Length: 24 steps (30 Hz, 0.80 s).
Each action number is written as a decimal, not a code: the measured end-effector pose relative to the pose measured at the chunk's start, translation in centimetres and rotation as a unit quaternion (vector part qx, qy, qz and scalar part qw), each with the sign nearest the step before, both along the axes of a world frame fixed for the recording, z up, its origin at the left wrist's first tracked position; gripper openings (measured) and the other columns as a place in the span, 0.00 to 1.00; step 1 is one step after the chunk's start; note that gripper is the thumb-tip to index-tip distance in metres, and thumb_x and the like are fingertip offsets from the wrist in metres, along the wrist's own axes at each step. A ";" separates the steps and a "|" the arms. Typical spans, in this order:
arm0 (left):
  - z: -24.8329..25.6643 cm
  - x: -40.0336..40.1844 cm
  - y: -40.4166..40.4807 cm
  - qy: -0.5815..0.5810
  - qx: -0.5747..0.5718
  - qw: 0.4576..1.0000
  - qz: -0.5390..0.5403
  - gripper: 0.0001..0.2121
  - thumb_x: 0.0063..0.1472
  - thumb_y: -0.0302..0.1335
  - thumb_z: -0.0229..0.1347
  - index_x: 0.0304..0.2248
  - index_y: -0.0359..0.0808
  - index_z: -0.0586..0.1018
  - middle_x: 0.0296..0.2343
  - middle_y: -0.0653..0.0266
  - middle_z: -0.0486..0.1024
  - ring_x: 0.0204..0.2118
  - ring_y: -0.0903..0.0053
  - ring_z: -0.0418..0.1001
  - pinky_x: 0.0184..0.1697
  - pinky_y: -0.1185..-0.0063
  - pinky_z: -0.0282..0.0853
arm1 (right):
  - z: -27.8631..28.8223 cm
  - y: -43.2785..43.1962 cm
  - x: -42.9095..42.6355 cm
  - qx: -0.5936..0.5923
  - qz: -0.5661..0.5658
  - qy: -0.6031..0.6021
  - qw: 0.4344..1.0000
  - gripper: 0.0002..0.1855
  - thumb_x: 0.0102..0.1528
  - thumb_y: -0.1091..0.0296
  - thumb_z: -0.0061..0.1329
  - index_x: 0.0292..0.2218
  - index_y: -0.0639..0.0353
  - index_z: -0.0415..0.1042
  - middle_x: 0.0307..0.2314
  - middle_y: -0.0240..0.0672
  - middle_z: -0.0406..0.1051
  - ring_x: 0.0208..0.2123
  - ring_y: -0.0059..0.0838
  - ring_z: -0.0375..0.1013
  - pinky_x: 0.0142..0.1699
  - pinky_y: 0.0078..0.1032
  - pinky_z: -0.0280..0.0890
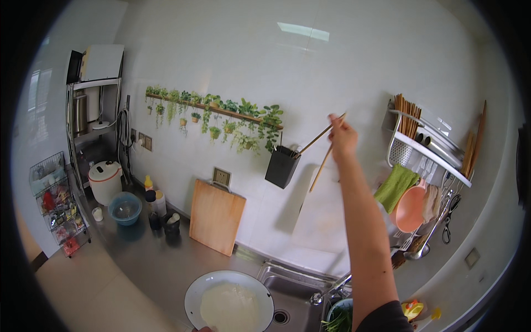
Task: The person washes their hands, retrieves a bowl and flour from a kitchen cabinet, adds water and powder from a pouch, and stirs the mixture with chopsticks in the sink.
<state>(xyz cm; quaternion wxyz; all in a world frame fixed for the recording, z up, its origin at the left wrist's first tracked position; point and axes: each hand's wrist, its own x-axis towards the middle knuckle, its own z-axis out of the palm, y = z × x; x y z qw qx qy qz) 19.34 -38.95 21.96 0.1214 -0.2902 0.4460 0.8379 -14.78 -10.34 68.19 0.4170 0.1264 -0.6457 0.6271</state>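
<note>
High in front of me, my right hand [343, 139] grips a pair of wooden chopsticks. One chopstick [318, 136] slants down left, its far end at the mouth of a black wall-hung holder [283, 167]. The other chopstick [320, 169] points down, clear of the holder. At the bottom edge, only a little of my left hand [203, 330] shows, at the near rim of a white enamel basin [195, 296]; the rest is cut off. A pale, smooth batter-like mass [230, 305] fills the basin's middle.
A steel sink [286, 290] with a faucet [332, 290] lies right of the basin. Beyond are a wooden cutting board [218, 218], a blue bowl [125, 209], and several bottles [154, 213]. A wall rack [431, 151] with utensils hangs at right.
</note>
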 end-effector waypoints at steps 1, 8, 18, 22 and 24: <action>-0.8 -0.2 -0.2 -0.006 -0.003 1.000 -0.002 0.20 0.49 0.28 0.48 0.40 0.23 0.66 0.27 0.52 0.72 0.24 0.67 0.73 0.19 0.72 0.71 | 1.1 0.6 1.4 -0.004 0.001 0.031 1.000 0.14 0.51 0.59 0.52 0.29 0.64 0.74 0.14 0.24 0.59 0.15 0.15 0.56 0.20 0.14 0.54; 1.8 -1.5 -1.6 0.067 0.117 0.988 0.073 0.23 0.43 0.17 0.44 0.44 0.28 0.63 0.36 0.55 0.68 0.38 0.64 0.69 0.40 0.68 0.69 | 0.0 4.8 11.4 -0.036 0.059 0.156 0.985 0.16 0.56 0.57 0.43 0.36 0.61 0.71 0.25 0.25 0.66 0.23 0.13 0.58 0.28 0.11 0.55; 1.0 -6.1 -0.6 0.040 0.058 0.998 0.002 0.24 0.43 0.17 0.43 0.45 0.24 0.62 0.40 0.52 0.67 0.43 0.63 0.67 0.47 0.70 0.65 | -19.3 7.6 22.3 -0.176 0.109 -0.102 0.973 0.17 0.59 0.51 0.35 0.28 0.56 0.59 0.12 0.24 0.47 0.12 0.15 0.45 0.16 0.15 0.42; -2.5 -7.0 -0.5 0.031 0.080 0.996 -0.005 0.23 0.44 0.18 0.44 0.44 0.25 0.64 0.39 0.55 0.68 0.42 0.65 0.68 0.46 0.71 0.65 | -29.8 7.6 25.4 -0.216 0.065 -0.233 0.946 0.15 0.59 0.54 0.36 0.28 0.55 0.60 0.14 0.24 0.51 0.14 0.17 0.50 0.19 0.16 0.49; -5.1 -7.3 -0.8 0.034 0.100 0.994 -0.009 0.22 0.45 0.19 0.45 0.43 0.27 0.64 0.38 0.56 0.68 0.40 0.65 0.69 0.44 0.72 0.67 | -32.8 6.7 26.9 -0.280 0.076 -0.264 0.920 0.12 0.59 0.57 0.37 0.30 0.56 0.60 0.15 0.26 0.53 0.15 0.18 0.53 0.20 0.18 0.52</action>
